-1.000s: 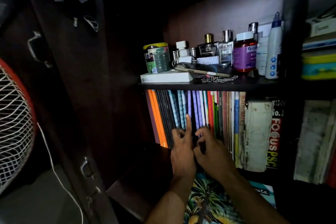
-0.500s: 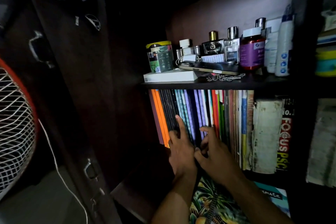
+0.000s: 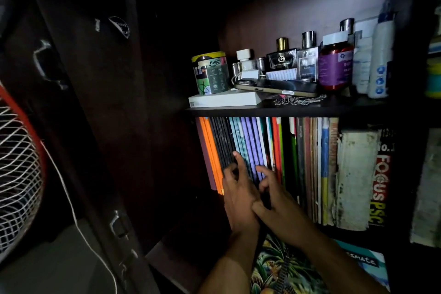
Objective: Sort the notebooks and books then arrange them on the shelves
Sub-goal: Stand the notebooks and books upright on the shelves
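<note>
- Where the dark shelf crosses the cupboard, upright notebooks stand in a row below it — orange, black, teal, purple spines.
- Left hand reaches in, one finger straight against the black spines, others loosely bent.
- Right hand — fingers curled at the purple spines; whether its grip pinches one, I cannot tell.

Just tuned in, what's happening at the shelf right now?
A person is working along a row of thin notebooks standing upright on the lower shelf. The left hand has a finger stretched up against the dark and teal spines; the right hand fingers the purple ones beside it. No grip on anything is visible.
</note>
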{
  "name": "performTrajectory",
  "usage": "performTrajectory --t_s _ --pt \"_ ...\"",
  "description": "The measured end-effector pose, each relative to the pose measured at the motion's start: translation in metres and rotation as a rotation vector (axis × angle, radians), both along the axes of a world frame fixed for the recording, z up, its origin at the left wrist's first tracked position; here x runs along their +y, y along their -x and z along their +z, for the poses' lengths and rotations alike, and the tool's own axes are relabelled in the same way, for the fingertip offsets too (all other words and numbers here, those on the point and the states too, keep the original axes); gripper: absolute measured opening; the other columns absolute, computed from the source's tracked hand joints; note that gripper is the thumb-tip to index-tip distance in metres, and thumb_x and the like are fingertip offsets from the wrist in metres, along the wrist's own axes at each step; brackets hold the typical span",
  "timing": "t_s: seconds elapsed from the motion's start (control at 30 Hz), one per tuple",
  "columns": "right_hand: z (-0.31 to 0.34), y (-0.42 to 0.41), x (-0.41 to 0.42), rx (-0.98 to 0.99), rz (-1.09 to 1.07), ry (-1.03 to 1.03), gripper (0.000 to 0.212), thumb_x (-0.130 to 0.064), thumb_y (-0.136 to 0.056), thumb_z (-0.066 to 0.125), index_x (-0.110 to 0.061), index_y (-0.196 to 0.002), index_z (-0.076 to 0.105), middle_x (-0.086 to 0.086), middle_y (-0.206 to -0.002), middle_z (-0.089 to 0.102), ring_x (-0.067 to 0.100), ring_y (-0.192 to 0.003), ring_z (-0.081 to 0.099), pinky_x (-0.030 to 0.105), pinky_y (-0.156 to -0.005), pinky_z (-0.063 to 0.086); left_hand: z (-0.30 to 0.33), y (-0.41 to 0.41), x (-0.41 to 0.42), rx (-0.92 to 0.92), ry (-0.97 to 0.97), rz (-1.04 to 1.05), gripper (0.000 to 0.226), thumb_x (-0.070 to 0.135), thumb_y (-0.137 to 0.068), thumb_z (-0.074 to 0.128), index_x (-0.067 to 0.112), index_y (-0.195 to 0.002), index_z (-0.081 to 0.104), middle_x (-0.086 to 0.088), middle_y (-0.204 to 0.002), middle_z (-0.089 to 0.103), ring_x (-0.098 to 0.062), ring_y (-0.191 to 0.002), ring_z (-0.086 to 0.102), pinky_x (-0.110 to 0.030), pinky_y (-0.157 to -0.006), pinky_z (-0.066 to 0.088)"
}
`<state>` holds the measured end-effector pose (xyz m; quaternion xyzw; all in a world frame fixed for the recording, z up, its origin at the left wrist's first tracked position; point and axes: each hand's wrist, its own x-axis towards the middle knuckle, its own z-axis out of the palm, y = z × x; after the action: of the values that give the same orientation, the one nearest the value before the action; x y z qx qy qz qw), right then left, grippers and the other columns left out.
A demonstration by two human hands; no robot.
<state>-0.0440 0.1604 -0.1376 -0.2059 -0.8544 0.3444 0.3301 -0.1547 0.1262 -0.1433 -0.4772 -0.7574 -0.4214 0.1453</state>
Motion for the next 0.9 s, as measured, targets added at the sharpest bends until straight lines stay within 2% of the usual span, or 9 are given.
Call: performTrajectory --t_s 0.1,0.17,0.27,0.37,0.47,0.57,0.7,0.8,0.9 --pt "0.001 -0.001 -0.003 -0.008 -0.004 -0.001 0.079 -0.041 -0.091 0.051 -0.036 -0.157 0.008 -0.007 -0.128 0.043 -0.009 -0.096 0.046 0.010 -0.070 0.036 0.001 -0.001 0.006 -0.081 -0.069 -0.008 0.043 0.046 -0.106 0.042 0.075 -0.128 0.018 0.012 -0.134 0.042 0.005 -0.098 0.052 -0.023 -0.076 0.045" --pt "0.002 -0.004 -0.003 -0.019 -0.002 -0.018 0.080 -0.037 -0.095 0.054 -0.037 -0.159 0.006 -0.001 -0.145 0.038 0.002 -0.114 0.045 0.011 -0.078 0.035 0.001 0.000 0.007 -0.101 -0.062 0.014 0.039 0.048 -0.107 0.036 0.081 -0.118 0.019 0.020 -0.124 0.042 0.010 -0.084 0.052 -0.018 -0.065 0.039" --pt "0.012 -0.011 -0.004 -0.095 0.006 -0.021 0.080 -0.033 -0.097 0.059 -0.037 -0.160 0.009 -0.002 -0.146 0.043 0.007 -0.116 0.050 0.018 -0.083 0.039 -0.009 0.007 0.003 -0.109 -0.112 -0.116 0.076 0.019 -0.103 0.049 0.049 -0.156 0.002 0.007 -0.139 0.029 -0.007 -0.102 0.049 -0.025 -0.072 0.039" --pt "0.019 -0.030 -0.008 -0.101 -0.020 -0.026 0.059 -0.031 -0.098 0.060 -0.034 -0.151 0.036 -0.010 -0.116 0.059 0.001 -0.097 0.058 0.022 -0.081 0.048 -0.011 0.000 -0.004 -0.161 -0.188 -0.114 0.073 0.020 -0.102 0.052 0.038 -0.160 0.011 0.001 -0.143 0.031 -0.019 -0.093 0.057 -0.027 -0.065 0.037" --pt "0.004 -0.077 -0.011 -0.165 -0.082 -0.182 0.036 -0.030 -0.097 0.061 -0.034 -0.132 0.056 -0.014 -0.112 0.059 0.003 -0.101 0.057 0.024 -0.089 0.048 -0.009 -0.003 -0.006 -0.272 -0.302 -0.124 0.043 0.021 -0.101 0.054 0.035 -0.140 0.042 0.004 -0.126 0.047 -0.013 -0.094 0.056 -0.028 -0.068 0.044" --pt "-0.016 -0.115 -0.009 -0.279 -0.114 -0.183 0.037 -0.039 -0.088 0.065 -0.029 -0.124 0.062 -0.011 -0.116 0.058 0.009 -0.111 0.056 0.016 -0.089 0.041 -0.016 0.008 -0.007 -0.516 -0.213 -0.171 0.013 0.028 -0.100 0.058 0.037 -0.099 0.049 0.002 -0.087 0.060 -0.020 -0.074 0.060 -0.043 -0.069 0.052" --pt "-0.021 -0.110 -0.007 -0.447 -0.177 -0.300 0.063 -0.065 -0.081 0.045 -0.030 -0.132 0.058 -0.006 -0.127 0.054 0.016 -0.120 0.049 0.028 -0.099 0.040 -0.009 -0.006 -0.040 -0.588 0.165 -0.349 0.019 0.036 -0.097 0.065 0.021 -0.106 0.058 -0.003 -0.095 0.067 -0.016 -0.085 0.065 -0.035 -0.077 0.049" --pt "-0.015 -0.109 -0.006 -0.444 -0.197 -0.255 0.060 -0.055 -0.090 0.059 -0.026 -0.142 0.050 -0.002 -0.133 0.053 0.021 -0.125 0.047 0.032 -0.102 0.039 -0.015 -0.023 -0.075 -0.372 0.336 -0.379 0.039 0.046 -0.093 0.067 0.030 -0.127 0.059 0.006 -0.115 0.063 -0.005 -0.099 0.057 -0.028 -0.089 0.049" --pt "-0.015 -0.112 -0.008 -0.459 -0.209 -0.239 0.058 -0.055 -0.091 0.062 -0.022 -0.138 0.055 0.003 -0.130 0.054 0.022 -0.124 0.046 0.032 -0.100 0.040 -0.027 -0.028 -0.093 -0.066 0.388 -0.207 0.058 0.064 -0.088 0.062 0.033 -0.136 0.053 0.008 -0.121 0.057 -0.011 -0.115 0.045 -0.033 -0.100 0.043"
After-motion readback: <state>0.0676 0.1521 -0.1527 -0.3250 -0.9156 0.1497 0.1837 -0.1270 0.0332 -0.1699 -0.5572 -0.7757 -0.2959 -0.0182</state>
